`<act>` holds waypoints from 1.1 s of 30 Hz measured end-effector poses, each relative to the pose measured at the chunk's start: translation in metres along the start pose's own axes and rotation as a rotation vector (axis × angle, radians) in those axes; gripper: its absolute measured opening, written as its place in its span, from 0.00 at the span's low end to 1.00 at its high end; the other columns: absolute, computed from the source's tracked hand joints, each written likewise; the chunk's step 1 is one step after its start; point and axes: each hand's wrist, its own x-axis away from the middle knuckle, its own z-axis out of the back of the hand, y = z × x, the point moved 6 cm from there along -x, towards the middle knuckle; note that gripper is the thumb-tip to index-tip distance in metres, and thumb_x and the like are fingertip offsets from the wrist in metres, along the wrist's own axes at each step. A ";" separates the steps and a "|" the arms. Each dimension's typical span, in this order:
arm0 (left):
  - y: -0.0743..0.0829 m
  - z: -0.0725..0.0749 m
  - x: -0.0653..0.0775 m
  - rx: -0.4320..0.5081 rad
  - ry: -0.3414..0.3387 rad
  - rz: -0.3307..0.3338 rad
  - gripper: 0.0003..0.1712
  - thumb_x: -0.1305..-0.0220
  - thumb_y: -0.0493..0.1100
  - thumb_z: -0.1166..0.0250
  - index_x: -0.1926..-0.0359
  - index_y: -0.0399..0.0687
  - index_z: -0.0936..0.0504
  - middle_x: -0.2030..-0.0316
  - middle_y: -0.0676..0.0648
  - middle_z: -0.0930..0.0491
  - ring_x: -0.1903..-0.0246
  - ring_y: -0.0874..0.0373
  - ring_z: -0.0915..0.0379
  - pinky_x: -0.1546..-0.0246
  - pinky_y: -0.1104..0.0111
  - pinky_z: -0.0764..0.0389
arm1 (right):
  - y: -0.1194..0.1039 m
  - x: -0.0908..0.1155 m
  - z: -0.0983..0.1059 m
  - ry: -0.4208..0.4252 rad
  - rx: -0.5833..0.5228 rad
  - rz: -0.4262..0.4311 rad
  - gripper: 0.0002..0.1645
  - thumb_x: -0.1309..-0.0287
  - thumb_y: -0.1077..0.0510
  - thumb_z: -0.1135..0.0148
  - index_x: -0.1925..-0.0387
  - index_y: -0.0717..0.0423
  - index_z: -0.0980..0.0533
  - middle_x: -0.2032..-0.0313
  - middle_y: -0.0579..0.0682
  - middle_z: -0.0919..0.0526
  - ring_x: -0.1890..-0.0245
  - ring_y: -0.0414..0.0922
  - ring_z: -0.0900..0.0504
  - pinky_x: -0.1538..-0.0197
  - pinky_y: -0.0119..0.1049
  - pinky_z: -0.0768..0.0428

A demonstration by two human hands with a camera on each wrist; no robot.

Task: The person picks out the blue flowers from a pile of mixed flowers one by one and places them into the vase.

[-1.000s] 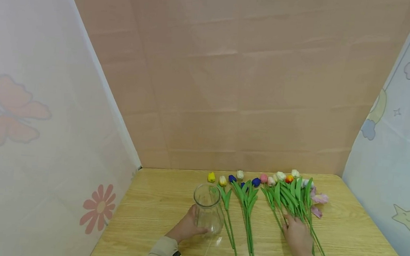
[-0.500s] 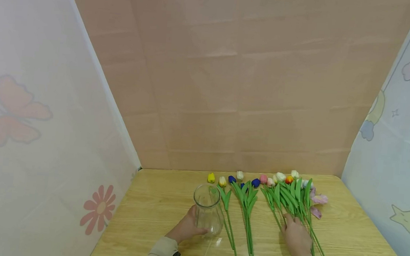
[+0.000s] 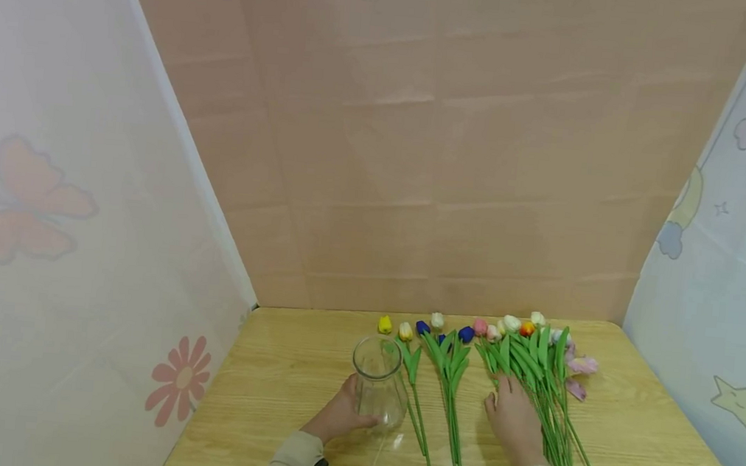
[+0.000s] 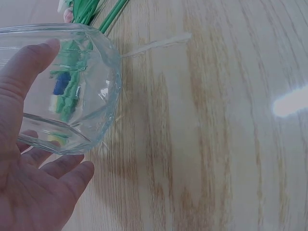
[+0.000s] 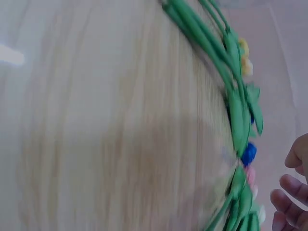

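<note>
One vase [image 3: 381, 396], best held steady, sits in the curled left grip [image 3: 339, 412]; right grip [image 3: 516, 423] hangs loose, empty, by flowers [image 3: 535, 362] toward bench's [image 3: 289, 359] far edge.

Lower centre, a clear, round-mouthed glass vase [image 3: 379, 404], smooth and glossy, glints on its sides! To its right, green-leaved, many-coloured tulips [image 3: 530, 364], leaves smooth, plastic-looking, fairly matt. Under them, a pale yellow wood-grain tabletop [image 3: 283, 351] flashes white glare. Behind, the flat tan backdrop sheet [image 3: 353, 150] is creased, faintly shiny; bottom edge, matt beige cloth sleeves [image 3: 291, 463].
</note>
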 end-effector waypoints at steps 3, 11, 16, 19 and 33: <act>0.001 0.001 0.000 -0.013 -0.001 0.001 0.59 0.47 0.51 0.26 0.28 0.35 0.55 0.31 0.27 0.48 0.32 0.32 0.47 0.35 0.41 0.39 | -0.021 0.001 -0.009 -0.001 -0.005 0.045 0.19 0.45 0.63 0.35 0.51 0.62 0.25 0.65 0.55 0.21 0.76 0.44 0.25 0.81 0.31 0.32; 0.000 0.000 0.000 -0.002 -0.009 0.001 0.61 0.46 0.53 0.26 0.27 0.35 0.57 0.30 0.27 0.49 0.31 0.31 0.48 0.35 0.41 0.40 | -0.074 0.006 -0.031 -0.072 -0.029 0.099 0.17 0.47 0.62 0.31 0.55 0.57 0.23 0.64 0.50 0.20 0.74 0.41 0.24 0.79 0.28 0.31; -0.003 0.000 -0.001 0.015 -0.008 -0.003 0.60 0.46 0.52 0.26 0.27 0.36 0.56 0.30 0.27 0.49 0.31 0.32 0.48 0.35 0.40 0.39 | -0.101 0.011 -0.044 -0.156 -0.059 0.119 0.13 0.47 0.61 0.32 0.58 0.54 0.22 0.69 0.46 0.21 0.75 0.39 0.25 0.79 0.28 0.30; -0.002 0.000 -0.001 0.020 0.002 -0.016 0.60 0.47 0.51 0.26 0.27 0.37 0.55 0.31 0.28 0.48 0.32 0.33 0.47 0.35 0.41 0.39 | -0.114 0.015 -0.051 -0.196 -0.041 0.151 0.12 0.48 0.60 0.31 0.60 0.53 0.22 0.70 0.45 0.22 0.74 0.40 0.25 0.76 0.30 0.27; -0.004 0.000 -0.003 0.007 0.021 -0.023 0.59 0.48 0.52 0.25 0.27 0.38 0.54 0.31 0.30 0.46 0.32 0.34 0.45 0.35 0.41 0.39 | -0.131 0.028 -0.077 -0.306 0.002 0.170 0.16 0.50 0.59 0.30 0.61 0.61 0.23 0.65 0.55 0.18 0.71 0.49 0.19 0.72 0.39 0.18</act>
